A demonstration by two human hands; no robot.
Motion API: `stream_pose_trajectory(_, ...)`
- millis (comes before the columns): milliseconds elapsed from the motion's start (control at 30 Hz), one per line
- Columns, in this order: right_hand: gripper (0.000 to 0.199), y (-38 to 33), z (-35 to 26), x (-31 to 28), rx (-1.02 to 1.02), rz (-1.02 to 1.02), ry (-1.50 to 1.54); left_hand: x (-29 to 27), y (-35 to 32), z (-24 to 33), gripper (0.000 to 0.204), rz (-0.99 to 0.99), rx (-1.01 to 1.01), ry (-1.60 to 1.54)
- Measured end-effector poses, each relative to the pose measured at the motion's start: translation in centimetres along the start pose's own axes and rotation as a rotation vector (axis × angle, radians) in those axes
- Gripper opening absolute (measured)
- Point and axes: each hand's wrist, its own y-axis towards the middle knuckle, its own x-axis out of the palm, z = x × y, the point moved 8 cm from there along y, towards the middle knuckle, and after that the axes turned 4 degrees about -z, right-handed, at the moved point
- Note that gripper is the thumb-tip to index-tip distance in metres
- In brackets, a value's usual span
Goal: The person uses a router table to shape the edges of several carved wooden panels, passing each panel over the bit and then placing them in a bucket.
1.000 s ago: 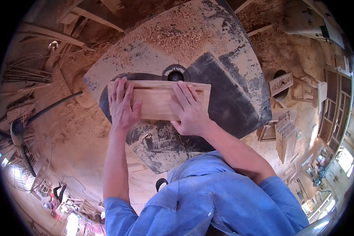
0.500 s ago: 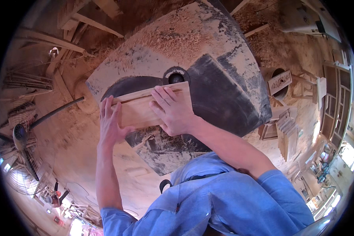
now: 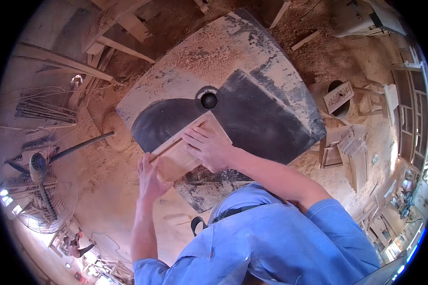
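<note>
Panel [image 3: 177,159] corner near spindle [image 3: 209,100], dark tabletop [image 3: 266,124] stretching rightward

It was a woodworking workshop, as shown by the shavings [image 3: 199,64] strewn over a machine table [image 3: 261,118] with a round spindle [image 3: 209,100], the sawdust-covered floor [image 3: 102,178], stacked wooden panels [image 3: 354,156] and a carved board [image 3: 338,96].

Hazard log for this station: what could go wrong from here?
1. The grooved wooden panel has its upper corner close to the round dark fitting in the worktable; if that's a live cutter (can't tell), the panel could catch and kick.
2. The bare right grip lies across the panel's face near that corner; a slip might carry it toward the fitting.
3. Wood shavings litter the worktable's far side; any getting under the panel could tilt it.
</note>
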Motion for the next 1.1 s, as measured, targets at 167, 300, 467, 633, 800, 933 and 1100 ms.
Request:
stream_pose_trajectory(167, 0.064, -9.8, 3.9, -4.1, 0.271, 0.164, -0.045, 2.3, 2.7, 10.6, 0.107, 0.051, -0.129, -0.081)
stream_pose_trajectory(300, 0.072, -17.6, 6.3, -8.8, 0.695, 0.378, -0.096, 4.9, 8.2, 20.1, 0.096, 0.038, -0.248, -0.227)
stream_pose_trajectory(467, 0.103, -24.5, 7.9, -7.8, 1.126, 0.462, -0.099, 9.2, 12.0, 30.1, 0.063, -0.249, -0.088, -0.732)
stream_pose_trajectory(633, 0.117, -26.2, 8.3, -7.8, 1.235, 0.279, -0.166, 6.0, 15.2, 31.6, 0.037, 0.143, 0.197, -0.66)
stream_pose_trajectory(800, 0.115, -25.3, 7.1, -6.6, 1.098, 0.219, -0.173, 5.1, 20.2, 33.7, 0.038, 0.24, 0.629, -0.334)
stream_pose_trajectory(933, 0.118, -24.9, 5.1, -6.8, 0.973, 0.127, -0.141, 7.7, 21.4, 32.0, 0.042, 0.177, 0.703, -0.143)
stream_pose_trajectory(1100, 0.12, -26.3, 4.4, -6.2, 1.036, 0.074, -0.141, 7.0, 23.2, 32.2, 0.044, 0.096, 0.612, -0.147)
